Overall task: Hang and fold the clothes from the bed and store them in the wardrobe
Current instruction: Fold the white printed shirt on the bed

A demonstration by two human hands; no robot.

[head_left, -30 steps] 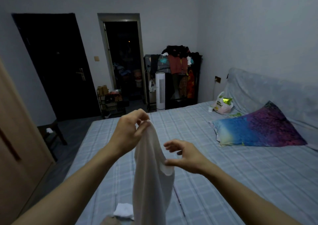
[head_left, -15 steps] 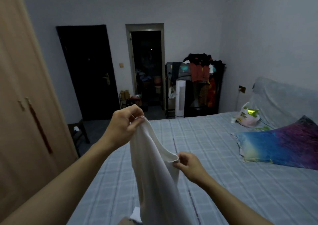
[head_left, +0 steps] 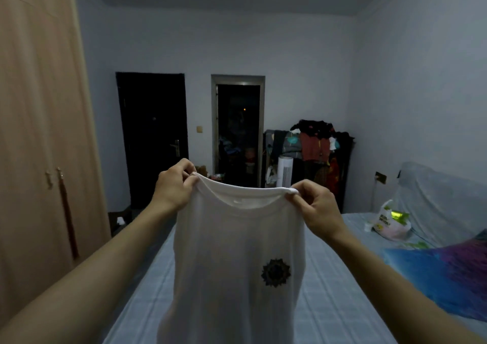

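A white T-shirt point(head_left: 232, 259) with a small dark round emblem hangs spread out in front of me, above the bed point(head_left: 329, 285). My left hand point(head_left: 175, 188) pinches the left end of its neckline and my right hand point(head_left: 313, 206) pinches the right end, so the collar is stretched between them. The shirt's lower part runs out of the frame at the bottom. A tall wooden wardrobe point(head_left: 39, 146) with shut doors stands along the left side.
A blue and purple pillow point(head_left: 442, 272) and a plastic bag point(head_left: 387, 222) lie on the bed at the right. Against the far wall are a dark door point(head_left: 152, 138), an open doorway point(head_left: 238, 133), a loaded clothes rack point(head_left: 313, 148) and a white tower fan point(head_left: 286, 171).
My right hand took hold of the neckline and both hands rose and moved apart, spreading the shirt flat. My view lifted and turned left, bringing the wardrobe in.
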